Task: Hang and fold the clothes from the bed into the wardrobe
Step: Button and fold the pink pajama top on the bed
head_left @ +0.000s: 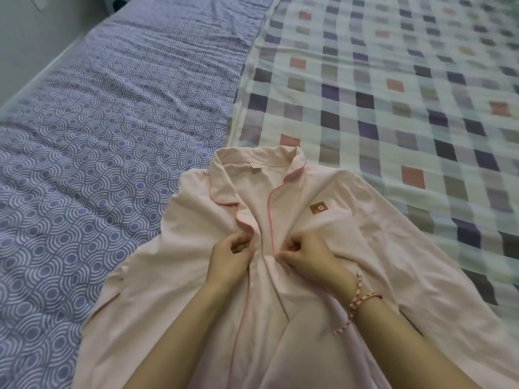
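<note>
A pale pink pyjama shirt (317,192) with darker pink piping lies front-up on the bed, collar pointing away from me. A small brown patch marks its chest on the right. My left hand (229,255) pinches the left front edge just below the lapel. My right hand (306,252), with a braided cord bracelet on its wrist, pinches the right front edge beside it. Both hands meet at the shirt's centre opening, and the fabric bunches between them. The shirt's lower part is hidden under my forearms.
A purple bedspread with a white wave pattern (98,136) covers the left of the bed. A checked sheet (393,94) in purple, grey and pink squares covers the right. A white bed edge or wall (33,51) runs along the far left.
</note>
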{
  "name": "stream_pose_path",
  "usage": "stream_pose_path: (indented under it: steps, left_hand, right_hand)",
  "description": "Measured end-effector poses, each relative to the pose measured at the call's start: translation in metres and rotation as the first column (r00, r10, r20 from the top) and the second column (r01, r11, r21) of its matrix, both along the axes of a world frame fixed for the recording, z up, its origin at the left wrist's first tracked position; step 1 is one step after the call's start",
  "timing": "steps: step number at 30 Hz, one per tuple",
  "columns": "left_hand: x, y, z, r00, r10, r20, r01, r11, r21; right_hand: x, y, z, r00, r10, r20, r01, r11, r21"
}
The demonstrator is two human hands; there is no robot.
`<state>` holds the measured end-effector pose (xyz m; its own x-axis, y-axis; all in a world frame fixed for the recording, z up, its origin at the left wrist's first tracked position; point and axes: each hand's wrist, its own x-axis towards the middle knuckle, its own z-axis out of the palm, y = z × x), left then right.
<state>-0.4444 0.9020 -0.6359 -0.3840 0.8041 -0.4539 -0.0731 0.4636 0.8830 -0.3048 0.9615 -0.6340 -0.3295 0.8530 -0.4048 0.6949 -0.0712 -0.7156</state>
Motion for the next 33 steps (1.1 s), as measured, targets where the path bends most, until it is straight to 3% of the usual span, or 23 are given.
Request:
stream_pose_path:
  steps: [3,7,9,11,13,20,21,28,31,33]
  left_hand:
    - [0.002,-0.01,-0.016,0.998,0.017,-0.052,-0.019,0.999,-0.044]
    - [0.007,-0.019,-0.019,0.956,-0.067,-0.286,0.032,0.992,-0.124]
    - [0.011,-0.022,-0.014,0.939,-0.023,-0.344,-0.022,0.992,-0.126]
    - [0.014,-0.024,-0.011,0.955,0.072,-0.287,-0.097,0.993,-0.072]
    - [0.014,-0.023,-0.007,0.976,0.166,-0.138,-0.17,0.985,-0.017]
    - [0.018,0.002,0.009,0.971,0.174,0.161,-0.171,0.985,-0.034]
    - [0.022,0.005,0.007,0.973,0.176,0.148,-0.172,0.984,-0.044]
    - [0.047,-0.018,-0.014,0.981,0.079,-0.175,-0.103,0.986,-0.134]
    - [0.05,-0.021,-0.012,0.922,0.025,-0.387,-0.067,0.993,-0.095]
    - [0.052,-0.021,-0.013,0.834,-0.038,-0.55,-0.01,0.996,-0.084]
  right_hand:
    - [0.007,-0.006,-0.023,0.992,-0.107,-0.073,0.104,0.994,-0.04]
    - [0.009,-0.004,-0.023,0.992,-0.092,-0.084,0.092,0.996,-0.007]
    - [0.012,-0.009,-0.019,0.988,-0.107,-0.116,0.104,0.994,-0.029]
    - [0.015,-0.015,-0.01,0.945,-0.202,-0.258,0.169,0.975,-0.145]
    - [0.017,-0.017,0.003,0.896,-0.261,-0.359,0.187,0.956,-0.228]
    - [0.011,-0.025,0.014,0.858,-0.256,-0.445,0.116,0.941,-0.318]
    - [0.011,-0.026,0.011,0.847,-0.274,-0.455,0.122,0.934,-0.336]
    - [0.011,-0.035,-0.015,0.796,-0.396,-0.458,0.212,0.891,-0.402]
    - [0.011,-0.035,-0.019,0.794,-0.385,-0.471,0.205,0.898,-0.389]
    - [0.011,-0.037,-0.021,0.798,-0.37,-0.476,0.197,0.906,-0.374]
